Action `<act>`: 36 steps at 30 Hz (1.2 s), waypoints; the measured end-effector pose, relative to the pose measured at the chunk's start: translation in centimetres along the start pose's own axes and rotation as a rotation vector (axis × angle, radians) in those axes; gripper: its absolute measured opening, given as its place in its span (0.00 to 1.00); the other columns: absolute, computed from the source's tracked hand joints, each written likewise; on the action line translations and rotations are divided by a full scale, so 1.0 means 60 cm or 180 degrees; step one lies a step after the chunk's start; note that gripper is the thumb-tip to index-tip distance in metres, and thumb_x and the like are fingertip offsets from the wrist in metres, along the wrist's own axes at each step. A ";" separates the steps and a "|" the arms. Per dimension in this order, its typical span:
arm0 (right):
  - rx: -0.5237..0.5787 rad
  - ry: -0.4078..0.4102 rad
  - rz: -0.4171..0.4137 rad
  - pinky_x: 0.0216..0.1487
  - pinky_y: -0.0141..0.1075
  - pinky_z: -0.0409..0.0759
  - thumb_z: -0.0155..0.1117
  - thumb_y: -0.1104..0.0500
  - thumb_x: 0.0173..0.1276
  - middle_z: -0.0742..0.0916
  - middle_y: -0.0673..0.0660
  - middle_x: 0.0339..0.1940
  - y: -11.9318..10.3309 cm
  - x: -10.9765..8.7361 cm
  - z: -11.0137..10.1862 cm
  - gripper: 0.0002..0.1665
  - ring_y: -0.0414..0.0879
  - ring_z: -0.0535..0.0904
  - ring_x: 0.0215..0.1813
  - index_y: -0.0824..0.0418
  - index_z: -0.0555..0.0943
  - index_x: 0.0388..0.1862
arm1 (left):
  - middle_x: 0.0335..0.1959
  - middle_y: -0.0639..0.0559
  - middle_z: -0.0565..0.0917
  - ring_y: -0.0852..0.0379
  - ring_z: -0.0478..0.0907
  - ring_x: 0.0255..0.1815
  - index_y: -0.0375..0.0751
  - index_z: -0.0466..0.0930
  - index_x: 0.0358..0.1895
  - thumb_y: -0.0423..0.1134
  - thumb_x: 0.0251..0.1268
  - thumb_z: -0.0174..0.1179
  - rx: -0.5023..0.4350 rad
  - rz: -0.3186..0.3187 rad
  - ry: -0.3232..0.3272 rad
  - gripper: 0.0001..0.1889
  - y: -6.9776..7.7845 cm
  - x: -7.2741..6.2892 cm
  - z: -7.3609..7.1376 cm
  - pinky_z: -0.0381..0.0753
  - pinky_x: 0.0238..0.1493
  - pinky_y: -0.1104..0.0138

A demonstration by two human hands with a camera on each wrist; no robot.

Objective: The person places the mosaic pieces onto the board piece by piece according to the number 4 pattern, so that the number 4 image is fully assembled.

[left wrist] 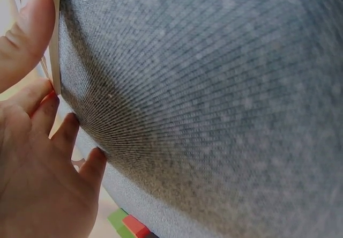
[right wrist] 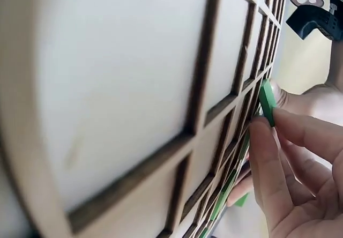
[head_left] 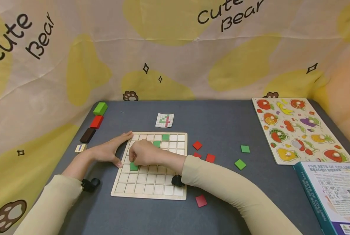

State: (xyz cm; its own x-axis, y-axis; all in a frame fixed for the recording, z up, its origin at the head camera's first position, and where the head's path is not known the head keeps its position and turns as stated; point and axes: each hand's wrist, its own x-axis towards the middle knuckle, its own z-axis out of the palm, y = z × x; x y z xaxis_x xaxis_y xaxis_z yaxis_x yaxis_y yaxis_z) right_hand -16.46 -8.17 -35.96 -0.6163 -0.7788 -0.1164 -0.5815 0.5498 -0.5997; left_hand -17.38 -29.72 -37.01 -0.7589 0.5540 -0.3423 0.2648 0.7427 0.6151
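Observation:
A wooden grid board (head_left: 149,195) with pale square cells lies on the table. My right hand (head_left: 144,152) is over its left half, and thumb and finger pinch a small green square tile (right wrist: 267,103), tilted at the cells in the right wrist view. Two more green tiles (head_left: 165,137) sit in cells toward the board's far side. My left hand (head_left: 105,150) is spread along the left edge, its thumb (left wrist: 33,29) at the rim and fingertips by the far left corner. The right forearm hides some middle cells.
Behind the board lies a pattern card (head_left: 164,120). Several red tiles (head_left: 197,145) and two green tiles (head_left: 240,164) lie to the right. Coloured blocks (head_left: 97,122) line the left edge. A fruit puzzle board (head_left: 304,130) and a box (head_left: 330,195) occupy the right side.

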 end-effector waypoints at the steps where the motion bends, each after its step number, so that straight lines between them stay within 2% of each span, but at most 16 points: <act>1: -0.0043 0.0012 -0.0009 0.34 0.22 0.74 0.69 0.66 0.55 0.91 0.47 0.34 0.000 0.000 0.002 0.09 0.36 0.81 0.35 0.56 0.89 0.34 | 0.83 0.37 0.39 0.30 0.32 0.82 0.34 0.43 0.79 0.37 0.37 0.78 -0.0009 0.0005 0.0002 0.64 -0.001 -0.001 0.000 0.36 0.73 0.30; 7: -0.0208 0.0040 -0.0124 0.34 0.23 0.73 0.72 0.64 0.54 0.89 0.45 0.28 0.001 0.001 0.010 0.04 0.35 0.79 0.32 0.55 0.88 0.28 | 0.83 0.37 0.39 0.30 0.32 0.82 0.36 0.43 0.80 0.37 0.36 0.78 0.0000 0.0013 0.0014 0.64 -0.007 -0.002 0.003 0.36 0.73 0.30; 13: -0.0352 0.0051 -0.0261 0.31 0.23 0.72 0.72 0.65 0.53 0.86 0.44 0.21 0.001 -0.001 0.013 0.08 0.35 0.77 0.28 0.53 0.85 0.21 | 0.83 0.37 0.40 0.29 0.32 0.81 0.36 0.43 0.80 0.37 0.37 0.77 0.0003 -0.0010 0.0025 0.64 -0.008 -0.003 0.005 0.36 0.73 0.30; 18: -0.0402 0.0054 -0.0245 0.31 0.24 0.73 0.74 0.62 0.54 0.88 0.44 0.27 0.000 -0.001 -0.001 0.05 0.36 0.79 0.30 0.53 0.87 0.27 | 0.83 0.37 0.40 0.29 0.33 0.81 0.36 0.43 0.80 0.37 0.37 0.78 0.0009 -0.0004 0.0040 0.64 -0.009 -0.002 0.006 0.37 0.73 0.30; 23: -0.0411 0.0116 -0.0148 0.32 0.26 0.75 0.72 0.62 0.57 0.90 0.48 0.34 0.015 -0.020 -0.043 0.06 0.38 0.80 0.30 0.55 0.88 0.34 | 0.83 0.38 0.40 0.29 0.33 0.81 0.36 0.44 0.80 0.38 0.37 0.78 0.0024 -0.0008 0.0056 0.64 -0.009 0.001 0.008 0.37 0.73 0.30; 27: -0.0358 0.0158 -0.0188 0.32 0.26 0.71 0.70 0.64 0.58 0.88 0.51 0.30 0.054 -0.064 -0.086 0.05 0.37 0.76 0.28 0.57 0.88 0.34 | 0.83 0.38 0.40 0.30 0.33 0.82 0.37 0.44 0.80 0.37 0.37 0.78 0.0027 -0.0027 0.0067 0.64 -0.008 0.003 0.009 0.38 0.74 0.31; 31: -0.0268 0.0138 -0.0188 0.30 0.27 0.67 0.70 0.62 0.59 0.82 0.48 0.22 0.114 -0.131 -0.127 0.02 0.37 0.69 0.25 0.57 0.87 0.32 | 0.83 0.39 0.41 0.30 0.33 0.82 0.37 0.44 0.80 0.37 0.36 0.78 0.0024 -0.0023 0.0074 0.64 -0.005 0.003 0.008 0.38 0.74 0.32; 36: -0.0128 -0.0114 -0.0036 0.30 0.28 0.72 0.72 0.61 0.59 0.82 0.46 0.22 0.192 -0.224 -0.168 0.05 0.36 0.73 0.26 0.56 0.86 0.35 | 0.83 0.39 0.40 0.31 0.33 0.82 0.37 0.44 0.80 0.36 0.36 0.78 0.0022 -0.0056 0.0069 0.64 -0.001 0.001 0.006 0.38 0.74 0.31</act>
State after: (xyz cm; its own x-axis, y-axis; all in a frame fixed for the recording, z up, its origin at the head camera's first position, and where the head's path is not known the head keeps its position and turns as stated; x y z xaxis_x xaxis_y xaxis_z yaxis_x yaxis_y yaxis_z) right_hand -20.23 11.66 -33.31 -0.5907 -0.7950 -0.1384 -0.6097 0.5520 -0.5688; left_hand -17.25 -29.61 -37.33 -0.7762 0.5326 -0.3374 0.2555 0.7549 0.6041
